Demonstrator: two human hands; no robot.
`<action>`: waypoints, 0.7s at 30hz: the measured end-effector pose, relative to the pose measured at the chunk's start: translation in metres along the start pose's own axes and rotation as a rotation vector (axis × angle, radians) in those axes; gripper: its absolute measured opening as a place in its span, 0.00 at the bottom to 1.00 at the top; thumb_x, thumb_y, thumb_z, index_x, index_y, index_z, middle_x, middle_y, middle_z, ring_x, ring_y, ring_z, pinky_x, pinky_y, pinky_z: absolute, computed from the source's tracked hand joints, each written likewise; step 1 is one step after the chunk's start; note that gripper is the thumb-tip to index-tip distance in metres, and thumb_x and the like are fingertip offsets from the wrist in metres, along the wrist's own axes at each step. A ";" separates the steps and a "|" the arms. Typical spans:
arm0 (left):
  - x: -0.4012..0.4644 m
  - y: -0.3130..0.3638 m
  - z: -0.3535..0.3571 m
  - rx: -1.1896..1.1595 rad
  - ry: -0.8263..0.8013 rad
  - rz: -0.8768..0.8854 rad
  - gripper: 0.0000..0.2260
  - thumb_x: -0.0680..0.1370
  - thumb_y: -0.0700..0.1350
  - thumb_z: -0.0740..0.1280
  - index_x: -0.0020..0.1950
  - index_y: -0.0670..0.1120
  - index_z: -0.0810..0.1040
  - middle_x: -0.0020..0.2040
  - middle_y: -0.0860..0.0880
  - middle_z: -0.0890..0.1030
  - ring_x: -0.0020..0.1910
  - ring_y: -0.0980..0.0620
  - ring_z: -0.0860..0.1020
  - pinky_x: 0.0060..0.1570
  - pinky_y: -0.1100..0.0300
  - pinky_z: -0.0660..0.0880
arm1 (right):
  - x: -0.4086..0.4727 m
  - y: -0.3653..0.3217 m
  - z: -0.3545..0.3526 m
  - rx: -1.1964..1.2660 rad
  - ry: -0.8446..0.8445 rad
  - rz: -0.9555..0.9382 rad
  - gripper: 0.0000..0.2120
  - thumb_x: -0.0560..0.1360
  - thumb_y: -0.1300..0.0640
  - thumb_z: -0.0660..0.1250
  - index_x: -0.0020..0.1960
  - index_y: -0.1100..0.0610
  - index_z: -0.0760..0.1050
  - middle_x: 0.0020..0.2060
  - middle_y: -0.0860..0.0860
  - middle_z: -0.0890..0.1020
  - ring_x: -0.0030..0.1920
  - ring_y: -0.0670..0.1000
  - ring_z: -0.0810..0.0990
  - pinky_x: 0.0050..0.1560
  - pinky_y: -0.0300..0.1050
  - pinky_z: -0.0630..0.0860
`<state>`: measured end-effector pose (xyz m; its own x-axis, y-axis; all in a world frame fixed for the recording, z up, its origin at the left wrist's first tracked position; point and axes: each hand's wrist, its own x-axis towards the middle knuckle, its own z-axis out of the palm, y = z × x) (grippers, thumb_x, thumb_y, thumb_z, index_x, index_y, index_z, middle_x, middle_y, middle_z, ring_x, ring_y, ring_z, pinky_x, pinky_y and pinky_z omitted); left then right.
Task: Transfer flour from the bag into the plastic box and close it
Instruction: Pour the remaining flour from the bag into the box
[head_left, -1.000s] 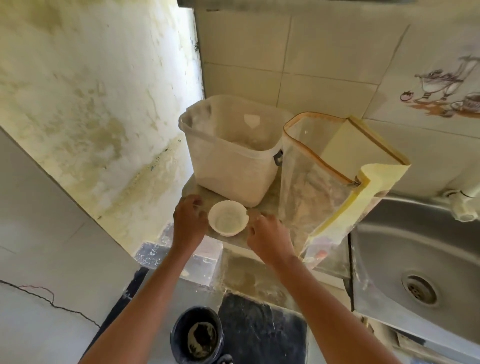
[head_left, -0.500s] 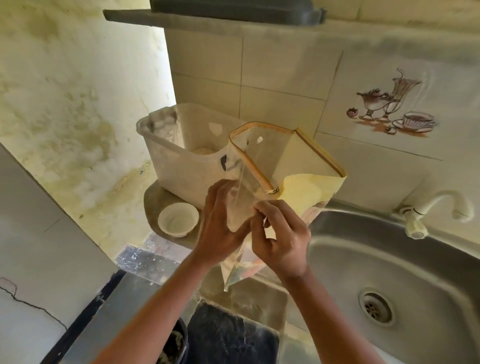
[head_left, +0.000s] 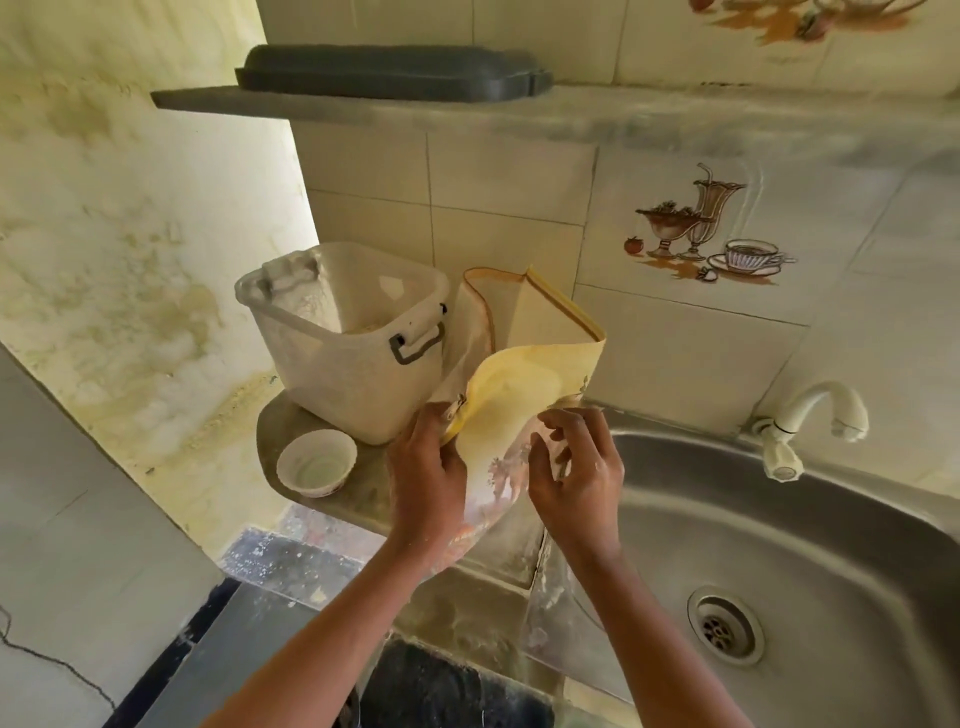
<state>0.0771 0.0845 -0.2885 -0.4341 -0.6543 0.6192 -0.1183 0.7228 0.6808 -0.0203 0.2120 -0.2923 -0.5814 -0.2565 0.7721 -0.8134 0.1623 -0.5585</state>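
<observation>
A yellow-edged, partly clear flour bag stands open on the counter, its mouth facing up. My left hand grips its left side near the zipper. My right hand pinches its right side with curled fingers. Just left of the bag sits the translucent plastic box, lidless, with a grey latch on its near side and a little flour at the bottom. A dark grey lid lies on the shelf above.
A small white bowl sits on the counter's left corner, in front of the box. A steel sink with a drain fills the right, with a white tap behind it. Tiled wall behind; a dark bucket below.
Both hands left the counter beside the bowl and took hold of the bag. The bag's upper flap has folded forward. The view has tilted up, showing the shelf and lid.
</observation>
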 end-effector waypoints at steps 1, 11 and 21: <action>-0.001 0.005 -0.001 -0.019 0.019 -0.007 0.12 0.79 0.31 0.68 0.59 0.43 0.79 0.49 0.54 0.81 0.48 0.57 0.78 0.50 0.54 0.79 | 0.001 0.002 -0.001 -0.003 0.021 0.021 0.12 0.73 0.69 0.71 0.55 0.63 0.80 0.51 0.53 0.79 0.47 0.52 0.80 0.42 0.48 0.80; 0.025 0.033 -0.034 -0.089 0.303 -0.016 0.07 0.82 0.34 0.64 0.58 0.38 0.79 0.41 0.51 0.80 0.37 0.55 0.76 0.39 0.70 0.70 | 0.019 0.009 0.006 0.068 0.014 0.288 0.22 0.79 0.46 0.67 0.66 0.58 0.71 0.59 0.52 0.74 0.56 0.50 0.75 0.56 0.51 0.76; 0.093 0.018 -0.104 -0.296 0.363 0.027 0.10 0.84 0.36 0.60 0.44 0.41 0.74 0.35 0.56 0.72 0.35 0.64 0.69 0.36 0.67 0.65 | 0.076 -0.010 0.041 0.335 -0.123 0.389 0.32 0.75 0.27 0.57 0.73 0.43 0.61 0.71 0.52 0.71 0.69 0.55 0.72 0.66 0.65 0.73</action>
<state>0.1274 0.0133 -0.1782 -0.0870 -0.7098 0.6991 0.1715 0.6806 0.7123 -0.0553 0.1515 -0.2407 -0.8166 -0.3508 0.4584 -0.4758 -0.0404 -0.8786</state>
